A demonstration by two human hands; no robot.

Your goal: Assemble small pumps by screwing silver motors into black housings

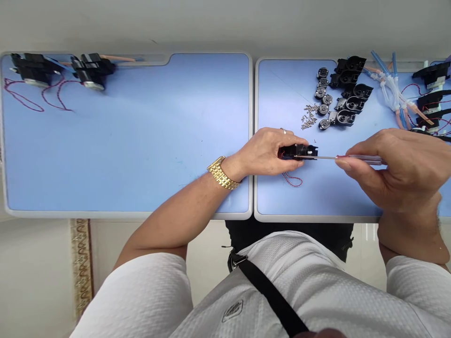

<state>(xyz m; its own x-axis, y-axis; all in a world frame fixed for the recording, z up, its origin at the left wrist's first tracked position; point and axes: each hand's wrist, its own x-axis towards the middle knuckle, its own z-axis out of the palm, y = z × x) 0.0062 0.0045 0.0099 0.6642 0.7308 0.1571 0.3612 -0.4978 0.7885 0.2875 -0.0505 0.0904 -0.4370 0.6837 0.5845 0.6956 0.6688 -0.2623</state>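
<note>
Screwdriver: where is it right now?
In the head view, the screwdriver is in the right hand, its tip at the black part in the left hand.

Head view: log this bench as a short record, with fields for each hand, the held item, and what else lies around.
left hand: grips a black plastic housing; gold wristwatch on the wrist
right hand: pinches a screwdriver, its shaft reaching to the housing
under the hands: red wire on a blue table
farther right: small screws, round black-and-metal parts, black housings, blue tubing
farther left: black units, red wires
</note>
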